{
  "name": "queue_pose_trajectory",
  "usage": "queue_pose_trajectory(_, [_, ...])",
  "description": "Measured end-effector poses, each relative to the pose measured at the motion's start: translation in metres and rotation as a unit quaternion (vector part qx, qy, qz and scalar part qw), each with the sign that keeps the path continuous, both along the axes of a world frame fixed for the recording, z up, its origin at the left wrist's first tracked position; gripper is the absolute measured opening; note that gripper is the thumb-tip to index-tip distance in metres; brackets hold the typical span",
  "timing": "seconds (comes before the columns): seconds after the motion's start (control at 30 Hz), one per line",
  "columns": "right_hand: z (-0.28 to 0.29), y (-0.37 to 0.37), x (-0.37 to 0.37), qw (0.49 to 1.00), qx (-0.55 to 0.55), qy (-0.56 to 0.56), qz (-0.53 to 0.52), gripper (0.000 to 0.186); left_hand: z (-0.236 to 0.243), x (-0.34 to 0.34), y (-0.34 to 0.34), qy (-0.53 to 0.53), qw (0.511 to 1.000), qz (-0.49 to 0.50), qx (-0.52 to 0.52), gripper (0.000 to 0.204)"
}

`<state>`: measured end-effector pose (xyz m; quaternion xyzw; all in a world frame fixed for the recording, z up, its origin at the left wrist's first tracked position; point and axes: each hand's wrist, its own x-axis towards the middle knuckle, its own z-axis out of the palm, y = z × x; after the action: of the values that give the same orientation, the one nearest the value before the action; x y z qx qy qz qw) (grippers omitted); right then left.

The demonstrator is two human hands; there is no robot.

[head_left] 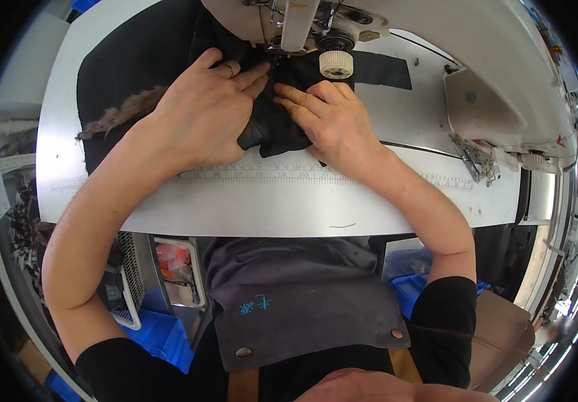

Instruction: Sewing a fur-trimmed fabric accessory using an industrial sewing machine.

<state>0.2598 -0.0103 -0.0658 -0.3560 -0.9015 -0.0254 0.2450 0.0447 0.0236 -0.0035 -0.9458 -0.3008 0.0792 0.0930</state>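
Black fabric (pixel 125 63) lies under the head of a white sewing machine (pixel 503 40), bunched into folds between my hands. My left hand (pixel 212 107), a ring on one finger, rests on the cloth with its fingers spread, just left of the needle area. Close to the right side of that area, my right hand (pixel 336 120) is closed on the folded edge of the fabric, some fingers curled and others pointing left. A strip of brown fur (pixel 128 110) shows on the cloth beside my left wrist. The needle tip is hard to make out.
A ruler scale (pixel 255 173) runs along the white table (pixel 235 208) in front of my hands. The machine's white ridged knob (pixel 336 65) hangs close above my right hand. Blue bins (pixel 162 338) and a white tray (pixel 198 275) sit below the table's front edge.
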Motion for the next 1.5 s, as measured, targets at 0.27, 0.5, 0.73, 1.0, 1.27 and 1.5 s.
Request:
queue_pose_trajectory(0.27, [0.003, 0.007, -0.002, 0.999, 0.042, 0.002, -0.02, 0.021, 0.0, 0.002, -0.003, -0.06, 0.998, 0.023, -0.024, 0.062])
queue_pose_trajectory(0.5, [0.006, 0.009, 0.0, 0.999, 0.032, -0.023, -0.017, 0.032, -0.009, -0.006, 0.002, -0.041, 0.999, -0.028, 0.004, 0.055])
queue_pose_trajectory(0.73, [0.001, 0.005, -0.004, 0.998, 0.0, -0.047, -0.039, 0.063, 0.001, -0.007, 0.01, -0.032, 0.998, -0.027, -0.036, 0.054])
queue_pose_trajectory(1.0, [0.004, 0.011, -0.002, 1.0, 0.016, -0.01, -0.017, 0.033, 0.0, -0.005, 0.006, -0.017, 0.999, -0.02, -0.022, 0.052])
queue_pose_trajectory(1.27, [0.005, 0.009, 0.0, 0.999, 0.024, -0.007, -0.022, 0.028, 0.0, -0.003, 0.005, -0.028, 0.999, -0.018, -0.028, 0.05])
queue_pose_trajectory(1.5, [0.002, 0.011, 0.003, 0.999, 0.036, -0.018, -0.03, 0.028, -0.001, -0.001, 0.01, -0.021, 0.999, -0.028, -0.014, 0.05])
